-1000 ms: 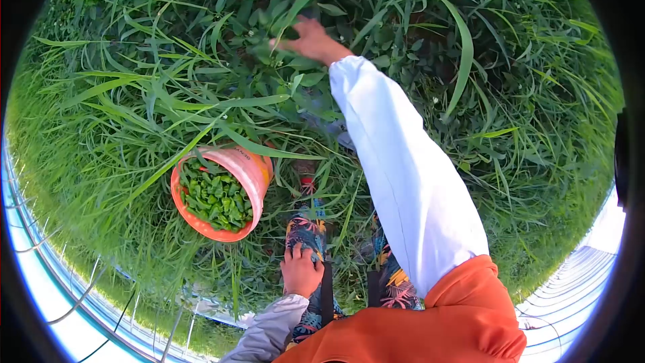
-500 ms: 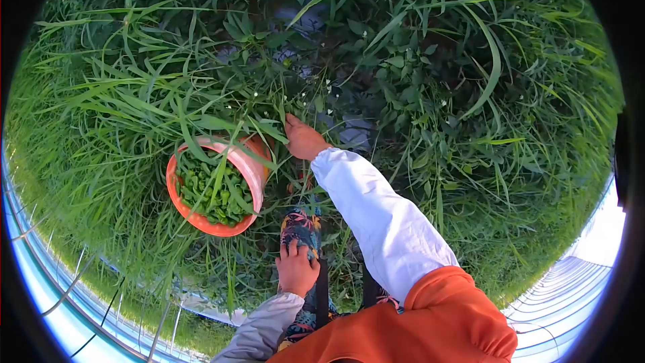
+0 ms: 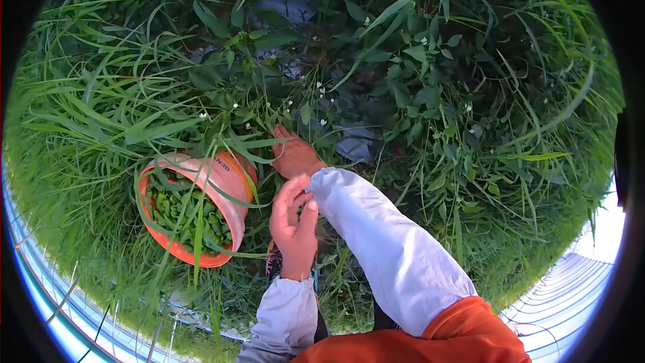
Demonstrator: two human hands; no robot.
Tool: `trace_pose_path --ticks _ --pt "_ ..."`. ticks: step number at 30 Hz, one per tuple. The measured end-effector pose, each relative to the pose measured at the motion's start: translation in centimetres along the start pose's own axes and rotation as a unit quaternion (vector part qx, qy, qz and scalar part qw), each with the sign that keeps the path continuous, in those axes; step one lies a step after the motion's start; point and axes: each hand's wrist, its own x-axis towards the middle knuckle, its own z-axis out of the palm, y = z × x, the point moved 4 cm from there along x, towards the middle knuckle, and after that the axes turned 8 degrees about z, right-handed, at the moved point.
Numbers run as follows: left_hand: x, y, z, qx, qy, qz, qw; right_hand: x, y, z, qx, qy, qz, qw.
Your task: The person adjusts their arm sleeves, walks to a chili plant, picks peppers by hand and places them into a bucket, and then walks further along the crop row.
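My right hand (image 3: pixel 295 156) reaches into the leaves just right of the bucket, its fingers extended and partly covered by foliage; nothing shows in it. Close below it, my left hand (image 3: pixel 294 218) is raised beside the right cuff, fingers curved and apart from the thumb, holding nothing visible. An orange and pale pink bucket (image 3: pixel 232 210) leans in the grass to the left, its mouth towards me. Green peppers (image 3: pixel 185 212) fill much of it, and some grass blades cross over the rim. Small white flowers (image 3: pixel 322 122) dot the plants above my right hand.
Tall grass (image 3: pixel 87 114) spreads at the left. Dense leafy plants (image 3: pixel 423 94) stand ahead and to the right, with long blades hanging over them. A patch of pale sheeting (image 3: pixel 355 142) shows through the foliage. Curved structure bars (image 3: pixel 64 302) are at the lower left.
My right hand has come back from the far plants to beside the bucket. My left hand has lifted off my knee and moved up next to the right cuff. The bucket appears lower and more tilted.
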Motion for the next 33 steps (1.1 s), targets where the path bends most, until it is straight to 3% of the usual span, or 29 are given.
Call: trace_pose_path --ticks 2,5,7,14,18,22,28,29,32,33 --pt "1.3 -1.7 -0.3 -0.014 0.025 0.018 0.999 -0.1 0.0 -0.5 -0.009 0.03 -0.037 0.999" --pt "2.8 -3.5 -1.2 -0.053 0.093 -0.037 0.994 -1.0 -0.1 -0.6 -0.018 0.124 -0.086 0.988" --pt "4.1 -3.8 -1.6 -0.149 0.115 -0.045 0.981 -1.4 -0.1 -1.4 -0.008 0.129 -0.089 0.988" --pt "6.2 -3.7 -3.1 -0.25 0.092 -0.076 0.961 -3.3 -1.0 -5.3 -0.016 0.108 -0.117 0.987" --pt "6.3 -4.6 -3.6 -0.172 0.129 -0.12 0.969 -4.5 -1.1 -7.2 -0.057 0.102 -0.09 0.989" --pt "6.7 -4.3 -2.5 -0.221 0.106 -0.124 0.961 -5.6 -1.5 -8.9 -0.019 0.115 -0.102 0.988" --pt "6.4 -6.4 -1.9 -0.236 0.063 -0.221 0.944 -5.8 -2.0 -11.4 0.068 -0.007 -0.109 0.992" --pt "6.4 -6.9 -2.0 -0.238 0.07 -0.227 0.942 -6.2 -2.5 -12.7 -0.05 0.018 -0.134 0.99" --pt "6.2 -6.1 -1.9 -0.143 0.119 -0.258 0.948 -4.4 -3.8 -19.2 -0.102 0.066 -0.046 0.991" --pt "6.1 -6.2 -1.9 -0.107 0.123 -0.276 0.947 -2.7 -2.9 -20.7 -0.075 0.133 -0.05 0.987"
